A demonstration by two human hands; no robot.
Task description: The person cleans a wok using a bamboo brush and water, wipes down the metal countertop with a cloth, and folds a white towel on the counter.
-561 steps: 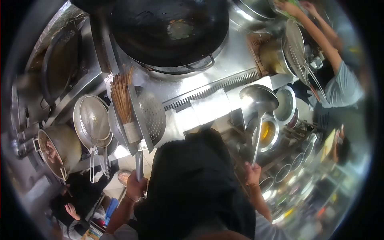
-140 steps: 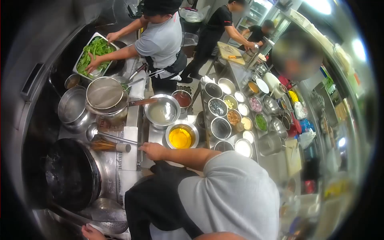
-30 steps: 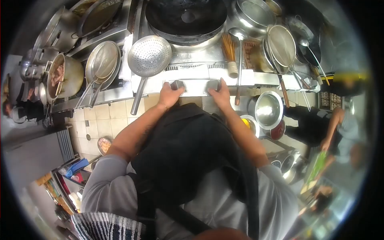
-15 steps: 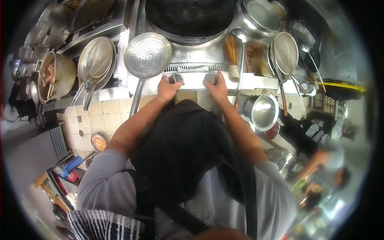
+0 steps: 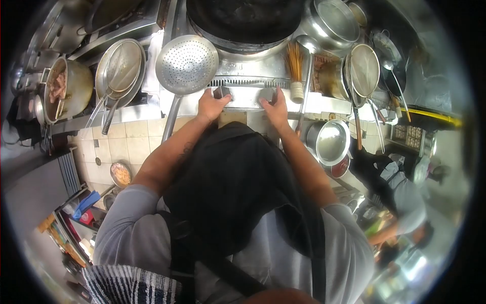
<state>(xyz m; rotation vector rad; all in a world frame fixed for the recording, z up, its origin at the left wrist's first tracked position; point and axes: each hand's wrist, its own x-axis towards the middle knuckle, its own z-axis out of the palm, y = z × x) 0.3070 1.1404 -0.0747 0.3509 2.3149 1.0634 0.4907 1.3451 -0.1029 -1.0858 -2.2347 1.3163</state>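
My left hand [image 5: 212,105] is closed around the left grey knob [image 5: 220,92] on the stove's white front panel [image 5: 244,97]. The right grey knob [image 5: 266,94] sits between the thumb and fingers of my right hand [image 5: 276,108]. Behind the panel, a large black wok [image 5: 245,23] rests on the burner. A perforated skimmer [image 5: 187,63] lies left of my left hand, its handle reaching over the front edge. To the right of my right hand are a bamboo brush [image 5: 296,73] and a long-handled ladle [image 5: 308,45].
Strainers [image 5: 120,66] and a pot of meat [image 5: 68,91] stand at left. More strainers [image 5: 364,68] and metal bowls [image 5: 336,21] are at right. A steel pot [image 5: 330,142] sits below the front edge. A co-worker [image 5: 407,197] bends over at lower right.
Both hands stay on the knobs, with the left thumb shifted slightly. My view has moved a little, and the co-worker at right has changed posture slightly.
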